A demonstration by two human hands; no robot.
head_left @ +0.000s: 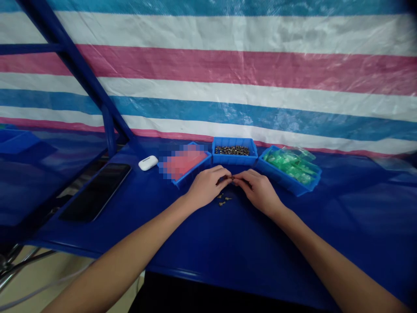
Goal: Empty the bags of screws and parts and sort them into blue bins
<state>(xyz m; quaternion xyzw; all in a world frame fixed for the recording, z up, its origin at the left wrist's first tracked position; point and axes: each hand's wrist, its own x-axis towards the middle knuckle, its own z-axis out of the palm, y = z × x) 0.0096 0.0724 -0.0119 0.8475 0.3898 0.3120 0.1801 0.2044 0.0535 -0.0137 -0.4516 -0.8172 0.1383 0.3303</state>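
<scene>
My left hand (208,184) and my right hand (259,189) meet above the blue table, fingertips nearly touching. Each is closed in a pinch on one small screw (232,178), mostly hidden by the fingers. Several similar brass-coloured screws (222,203) lie loose on the table just below my left hand. Directly behind the hands stands a blue bin (235,159) with many small metal screws (233,150) in it.
A blue bin (195,170) with blurred-out red contents stands at left. At right, another blue bin (286,184) holds green-and-clear plastic bags (293,165). A white earphone case (148,163) and a black phone (97,191) lie left, near a blue metal frame (81,71). Striped sheeting (208,65) hangs behind.
</scene>
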